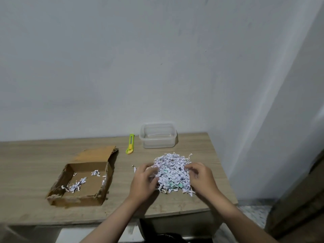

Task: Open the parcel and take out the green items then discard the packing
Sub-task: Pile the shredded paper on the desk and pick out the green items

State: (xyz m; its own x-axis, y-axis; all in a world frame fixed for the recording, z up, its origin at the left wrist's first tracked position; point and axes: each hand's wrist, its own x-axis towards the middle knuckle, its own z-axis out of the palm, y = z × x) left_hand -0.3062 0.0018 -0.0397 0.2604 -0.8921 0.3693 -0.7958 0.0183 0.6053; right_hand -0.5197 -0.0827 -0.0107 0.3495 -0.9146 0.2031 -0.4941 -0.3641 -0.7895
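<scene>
While digging in the shreds (pixel 172 171) on the table (pixel 26 172), left hand (pixel 142 180) and right hand (pixel 201 176) curled into the pile's sides, fingers bent around paper bits. Green bits (pixel 175 185) peeking through near its front. Open box (pixel 82 179) to the left, few scraps inside. Cutter (pixel 130 143) and tub (pixel 157 135) behind.

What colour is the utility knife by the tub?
The utility knife is lime green with a yellow slider and tip, in the head view.

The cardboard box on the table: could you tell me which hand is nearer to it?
Left. The left hand lies just right of the cardboard box; the right hand is farther right, beyond the shredded paper.
</scene>
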